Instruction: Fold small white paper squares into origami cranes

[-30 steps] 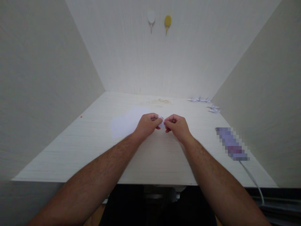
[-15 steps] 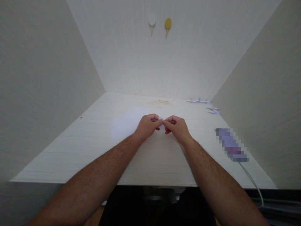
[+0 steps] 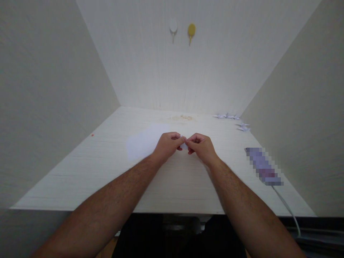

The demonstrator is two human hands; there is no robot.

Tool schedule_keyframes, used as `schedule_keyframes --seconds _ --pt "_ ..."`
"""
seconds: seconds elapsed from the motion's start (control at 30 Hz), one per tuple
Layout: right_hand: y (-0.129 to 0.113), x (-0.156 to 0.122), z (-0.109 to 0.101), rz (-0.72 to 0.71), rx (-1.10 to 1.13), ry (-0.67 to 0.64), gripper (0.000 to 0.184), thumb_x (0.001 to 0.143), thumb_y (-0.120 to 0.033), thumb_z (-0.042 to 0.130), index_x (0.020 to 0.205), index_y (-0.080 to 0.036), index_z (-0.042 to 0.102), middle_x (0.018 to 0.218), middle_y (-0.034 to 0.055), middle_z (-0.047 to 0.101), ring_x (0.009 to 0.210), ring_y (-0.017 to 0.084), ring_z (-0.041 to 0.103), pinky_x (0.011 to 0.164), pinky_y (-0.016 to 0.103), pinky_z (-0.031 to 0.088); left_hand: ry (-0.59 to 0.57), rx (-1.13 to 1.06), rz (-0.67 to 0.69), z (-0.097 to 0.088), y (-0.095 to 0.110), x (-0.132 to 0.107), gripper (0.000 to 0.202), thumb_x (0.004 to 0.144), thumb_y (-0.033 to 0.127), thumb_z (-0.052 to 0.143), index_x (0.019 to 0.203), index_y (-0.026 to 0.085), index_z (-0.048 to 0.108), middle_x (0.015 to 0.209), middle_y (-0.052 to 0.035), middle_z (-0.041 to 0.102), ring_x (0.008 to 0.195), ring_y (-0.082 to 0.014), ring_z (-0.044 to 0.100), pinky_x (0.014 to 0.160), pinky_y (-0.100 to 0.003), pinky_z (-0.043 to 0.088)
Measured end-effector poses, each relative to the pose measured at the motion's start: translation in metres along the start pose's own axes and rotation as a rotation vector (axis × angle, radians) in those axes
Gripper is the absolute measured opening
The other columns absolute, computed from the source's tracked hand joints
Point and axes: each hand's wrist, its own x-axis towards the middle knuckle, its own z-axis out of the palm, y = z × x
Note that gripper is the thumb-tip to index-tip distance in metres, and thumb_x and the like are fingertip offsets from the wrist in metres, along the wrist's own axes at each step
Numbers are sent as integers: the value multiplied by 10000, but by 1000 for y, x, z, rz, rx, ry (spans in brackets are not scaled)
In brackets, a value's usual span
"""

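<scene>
1. Left hand is pinching a small white piece of paper, thumb laid over the curled fingers.
2. Right hand meets it from three o'clock, thumb and forefinger closed together on the piece's near edge; its other fingers curl beneath.
3. That piece sits between the two sets of fingertips, at the middle of the desk. From where I stand, the folds are too small to make out.
4. Taking the hands as the clock's centre and the back wall as twelve, loose paper lies flat at nine, just beside the left wrist. I can't tell how many sheets.
5. Out at two o'clock, near the back corner, three folded figures stand in a row, with two more just beside them.
6. Toward four o'clock lies a pixelated slab, a pale cord running from its near end past the desk's edge.
7. At twelve, a brownish stain marks the desk; above it hang a white hook and a yellow hook.
</scene>
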Motion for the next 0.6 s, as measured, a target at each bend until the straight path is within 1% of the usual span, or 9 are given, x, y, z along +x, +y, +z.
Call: schedule_keyframes --seconds 0.2,0.43,0.6 --pt "-2 -1 0 22 -11 -8 171 693 -307 704 665 -171 604 518 -26 606 436 94 552 444 225 492 -12 20 17 -2 -5 3 226 713 359 690 657 147 634 604 -10 608 517 -103 561 508 -230 484" --pt "-2 -1 0 27 -4 -20 175 691 -297 708 663 -165 596 517 -25 608 432 96 554 444 229 497 -15 6 7 -2 -3 2 194 709 322 686 662 142 632 612 -9 601 522 -99 550 511 -239 498" --pt "-2 -1 1 23 -22 -33 157 700 -290 695 674 -166 602 515 -24 614 435 98 561 449 222 486 12 -48 -5 -1 -1 2 179 678 296 706 654 139 625 608 0 583 525 -94 527 485 -235 498"
